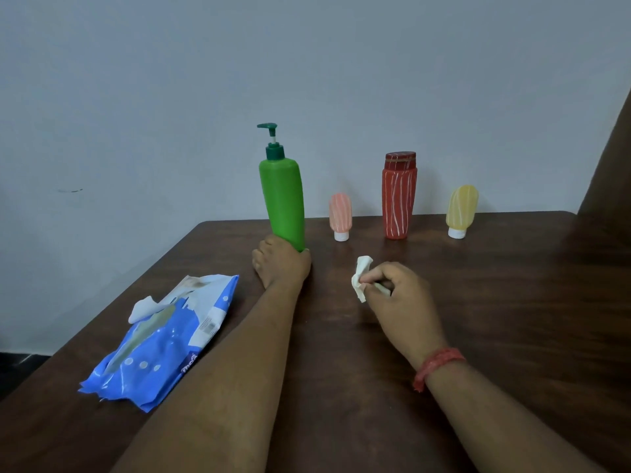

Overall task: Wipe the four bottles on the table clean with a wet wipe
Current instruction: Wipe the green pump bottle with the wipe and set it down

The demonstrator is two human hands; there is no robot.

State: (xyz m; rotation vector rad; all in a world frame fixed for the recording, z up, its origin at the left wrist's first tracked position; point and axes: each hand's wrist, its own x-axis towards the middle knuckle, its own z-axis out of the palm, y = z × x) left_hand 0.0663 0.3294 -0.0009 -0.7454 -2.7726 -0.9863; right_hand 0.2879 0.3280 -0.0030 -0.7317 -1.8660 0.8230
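A tall green pump bottle [282, 196] stands near the table's far edge, and my left hand [279, 263] grips its base. To its right stand a small pink tube bottle [340, 215] on its white cap, a red striped bottle [398, 196] and a small yellow tube bottle [461, 209] on its cap. My right hand [397, 295] rests on the table in front of them and pinches a crumpled white wet wipe [361, 276], clear of every bottle.
A blue wet-wipe pack [160, 343] lies at the left of the dark wooden table [512, 302], a white wipe sticking out of its opening. A pale wall rises just behind the bottles. The table's left edge runs diagonally past the pack.
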